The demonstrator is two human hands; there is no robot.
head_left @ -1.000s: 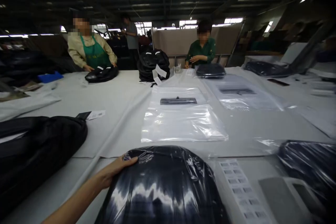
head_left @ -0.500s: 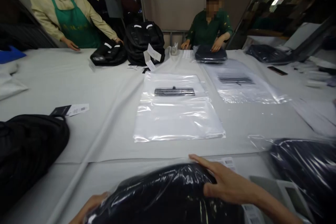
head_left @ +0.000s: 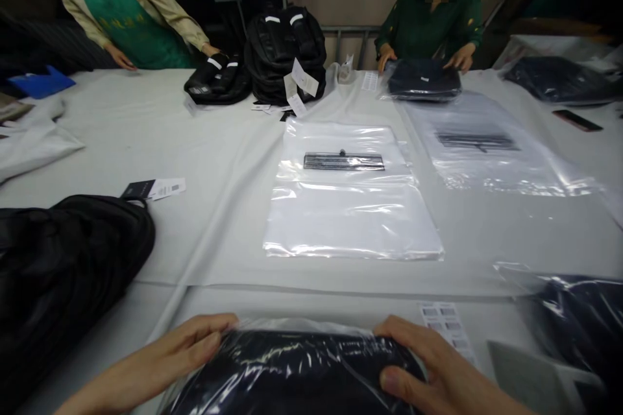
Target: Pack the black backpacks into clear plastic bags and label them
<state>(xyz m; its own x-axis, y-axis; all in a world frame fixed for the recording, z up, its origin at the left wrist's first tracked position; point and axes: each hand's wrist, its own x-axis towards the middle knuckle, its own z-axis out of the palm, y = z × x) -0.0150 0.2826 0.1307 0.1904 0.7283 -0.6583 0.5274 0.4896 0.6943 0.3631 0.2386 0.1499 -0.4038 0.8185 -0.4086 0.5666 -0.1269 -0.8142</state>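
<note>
A dark bag in clear plastic point(head_left: 296, 373) lies at the bottom middle, its near part cut off by the frame edge. My left hand point(head_left: 180, 353) grips its upper left edge, thumb on top and fingers on the far side. At the upper right corner, my right hand point(head_left: 428, 363) holds it the same way, the thumb pressing on the plastic. Just beyond the right hand lies a sheet of barcode stickers point(head_left: 448, 327). A stack of clear plastic bags point(head_left: 350, 217) sits flat on the table ahead.
Black backpacks point(head_left: 63, 266) with tags are at left, and another backpack point(head_left: 285, 52) stands at the back. A second wrapped bag point(head_left: 584, 311) is at right. Across the white table point(head_left: 146, 123), one co-worker point(head_left: 126, 13) stands left; another point(head_left: 433, 19) handles a wrapped bag point(head_left: 423, 81).
My left hand has come up onto the wrapped bag's upper left edge. The bag now sits lower and more level in view. The camera has tilted down and turned left.
</note>
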